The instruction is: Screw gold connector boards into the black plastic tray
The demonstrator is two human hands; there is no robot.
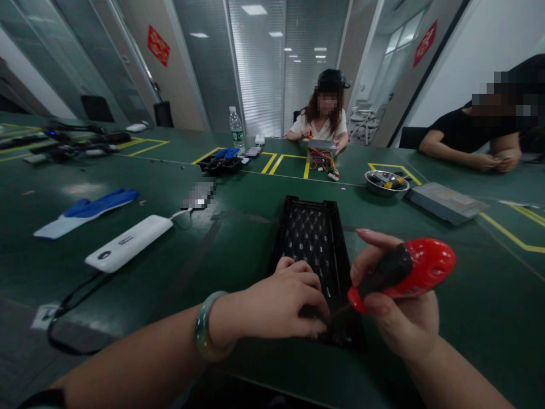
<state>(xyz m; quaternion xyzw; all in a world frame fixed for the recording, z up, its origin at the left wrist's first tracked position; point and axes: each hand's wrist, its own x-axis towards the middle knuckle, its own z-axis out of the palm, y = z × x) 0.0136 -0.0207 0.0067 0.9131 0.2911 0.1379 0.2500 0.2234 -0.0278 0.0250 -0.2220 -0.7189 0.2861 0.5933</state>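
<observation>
A black rectangular tray-like part point(307, 230) with a patterned inside lies on the green table in front of me. Over its near left side is my left hand point(283, 298), fingers curled, with thumb and fingertips together at the near end; whatever they hold there is too dark to make out. My right hand point(400, 318) is closed around a screwdriver with a red and black handle point(430, 262). The screwdriver's thin shaft points left, toward my left fingertips and the near end of the black part, where its tip is hidden.
On the left lie a white power bank point(130, 241) and a blue-and-white glove point(91, 210). A metal bowl point(383, 190) and a grey metal case point(445, 201) stand at the right. Two people sit across the table; one handles a box with wires point(321, 150). A bottle point(235, 130) stands far back.
</observation>
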